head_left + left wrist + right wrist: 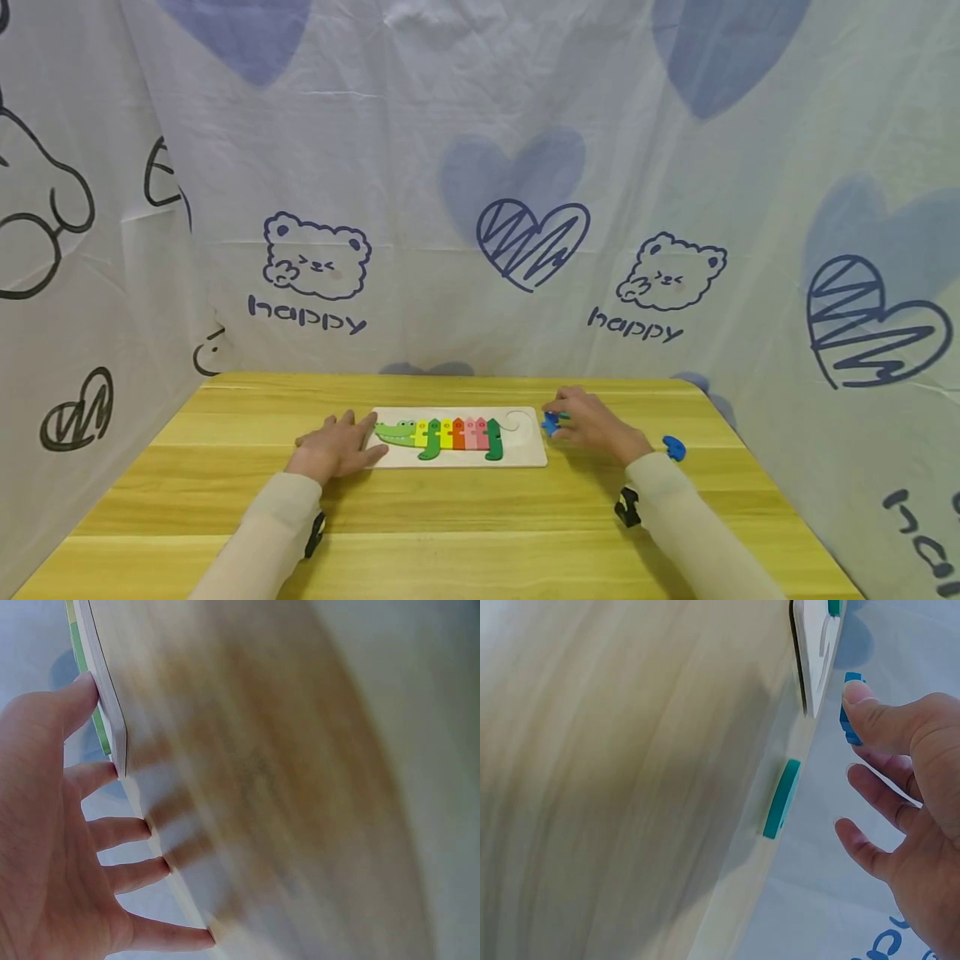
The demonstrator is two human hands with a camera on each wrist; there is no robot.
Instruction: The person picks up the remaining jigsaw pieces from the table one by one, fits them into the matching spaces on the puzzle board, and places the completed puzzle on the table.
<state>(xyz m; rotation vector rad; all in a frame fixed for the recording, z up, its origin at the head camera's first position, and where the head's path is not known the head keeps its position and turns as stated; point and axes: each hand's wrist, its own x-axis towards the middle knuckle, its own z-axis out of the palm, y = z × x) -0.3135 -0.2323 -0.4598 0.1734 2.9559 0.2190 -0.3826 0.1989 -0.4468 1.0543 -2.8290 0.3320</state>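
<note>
A white wooden puzzle board (459, 460) lies on the table, holding a crocodile of coloured pieces (450, 434): green head, yellow, red and pink body parts, green legs. Only a thin curved outline marks the tail end on the right. My left hand (335, 447) rests at the board's left end, fingers spread, thumb on its edge in the left wrist view. Just past the right end, my right hand (595, 423) pinches a blue puzzle piece (850, 712) between thumb and fingertips, raised off the table. Below that hand, a teal-green piece (782, 799) sits on the table.
Another blue curved piece (673, 447) lies on the wooden table (450, 533), right of my right wrist. Behind the table hangs a white cloth (420, 333) printed with hearts and bears, and it also borders both sides.
</note>
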